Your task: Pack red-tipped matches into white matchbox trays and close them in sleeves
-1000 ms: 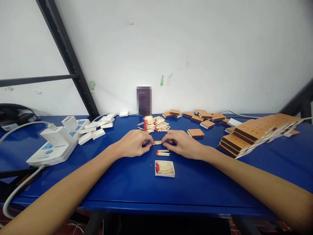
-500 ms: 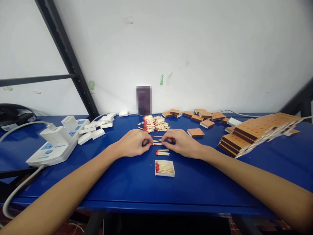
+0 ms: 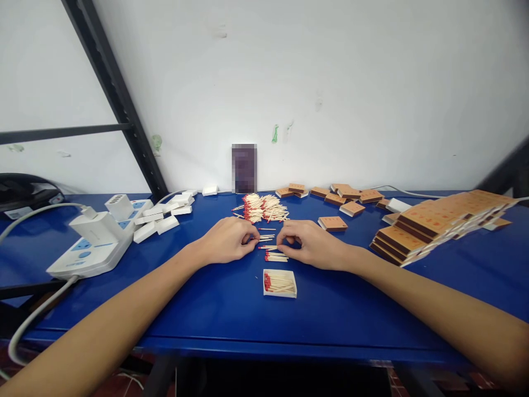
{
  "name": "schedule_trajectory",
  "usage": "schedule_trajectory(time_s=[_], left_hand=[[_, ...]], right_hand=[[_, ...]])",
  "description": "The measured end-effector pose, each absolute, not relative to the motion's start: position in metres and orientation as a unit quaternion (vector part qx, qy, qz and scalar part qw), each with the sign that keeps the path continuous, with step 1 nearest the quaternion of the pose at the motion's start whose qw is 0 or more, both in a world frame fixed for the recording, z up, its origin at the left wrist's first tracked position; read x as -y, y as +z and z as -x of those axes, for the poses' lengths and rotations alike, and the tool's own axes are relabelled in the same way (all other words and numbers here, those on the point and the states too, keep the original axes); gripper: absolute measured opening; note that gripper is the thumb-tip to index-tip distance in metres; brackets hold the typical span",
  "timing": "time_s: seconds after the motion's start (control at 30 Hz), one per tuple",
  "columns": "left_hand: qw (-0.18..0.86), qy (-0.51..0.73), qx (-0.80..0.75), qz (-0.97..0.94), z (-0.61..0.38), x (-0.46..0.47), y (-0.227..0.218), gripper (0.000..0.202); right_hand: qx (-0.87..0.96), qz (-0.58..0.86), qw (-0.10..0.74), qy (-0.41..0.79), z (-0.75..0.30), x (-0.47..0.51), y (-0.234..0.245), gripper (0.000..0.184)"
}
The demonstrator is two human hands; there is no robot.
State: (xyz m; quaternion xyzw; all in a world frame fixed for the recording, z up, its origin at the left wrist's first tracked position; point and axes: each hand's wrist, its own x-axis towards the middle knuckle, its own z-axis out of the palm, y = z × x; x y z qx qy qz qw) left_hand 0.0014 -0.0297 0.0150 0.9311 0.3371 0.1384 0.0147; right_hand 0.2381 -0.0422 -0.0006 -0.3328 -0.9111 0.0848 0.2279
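Observation:
My left hand (image 3: 231, 240) is closed in a pinch at the red-headed end of a few matches (image 3: 268, 237) lying on the blue table. Opposite it, my right hand (image 3: 314, 243) has thumb and forefinger curled round the plain end of a single match (image 3: 268, 247), whose head points left. Just nearer to me lies a small row of matches (image 3: 276, 257). Below that row, a white matchbox tray (image 3: 280, 295) holds several matches with heads to the left. One loose match (image 3: 266, 229) lies beyond the fingers, in front of a large match pile (image 3: 264, 208).
White empty trays (image 3: 167, 223) are heaped at left beside a power strip (image 3: 99, 256) with plugs and cables. Brown matchbox covers (image 3: 351, 208) lie scattered at back right, near a tall stack of matchboxes (image 3: 430, 223). A pixelated dark rectangle (image 3: 244, 168) stands against the wall.
My right hand has come slightly nearer to me, drawing one match away from the others toward the small row. The left hand stays nearly in place. The view has shifted slightly.

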Motion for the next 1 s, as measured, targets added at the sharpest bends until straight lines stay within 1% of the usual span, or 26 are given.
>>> schedule_trajectory(time_s=[0.23, 0.4, 0.47, 0.57, 0.6, 0.73, 0.83, 1.0], left_hand=[[0.043, 0.136, -0.332, -0.932, -0.006, 0.034, 0.015, 0.018], [0.057, 0.149, -0.304, -0.939, -0.012, 0.043, 0.018, 0.024], [0.062, 0.142, -0.298, -0.942, -0.013, 0.046, 0.02, 0.026], [0.074, 0.13, -0.293, -0.944, -0.014, 0.049, 0.022, 0.027], [0.078, 0.126, -0.293, -0.945, -0.014, 0.049, 0.022, 0.028], [0.081, 0.115, -0.294, -0.945, -0.015, 0.047, 0.023, 0.031], [0.085, 0.109, -0.299, -0.944, -0.016, 0.046, 0.023, 0.033], [0.089, 0.116, -0.301, -0.943, -0.016, 0.044, 0.021, 0.024]], right_hand=[[0.906, 0.341, 0.234, 0.095, -0.237, 0.041, -0.002, 0.011], [0.905, 0.348, 0.219, 0.108, -0.239, 0.043, 0.004, 0.014], [0.907, 0.348, 0.201, 0.124, -0.242, 0.046, 0.009, 0.02], [0.911, 0.344, 0.173, 0.148, -0.245, 0.051, 0.013, 0.036], [0.912, 0.343, 0.167, 0.151, -0.246, 0.052, 0.014, 0.038], [0.91, 0.338, 0.176, 0.161, -0.243, 0.052, 0.011, 0.031], [0.906, 0.341, 0.183, 0.17, -0.241, 0.049, 0.007, 0.03], [0.9, 0.366, 0.174, 0.163, -0.237, 0.048, 0.004, 0.025]])
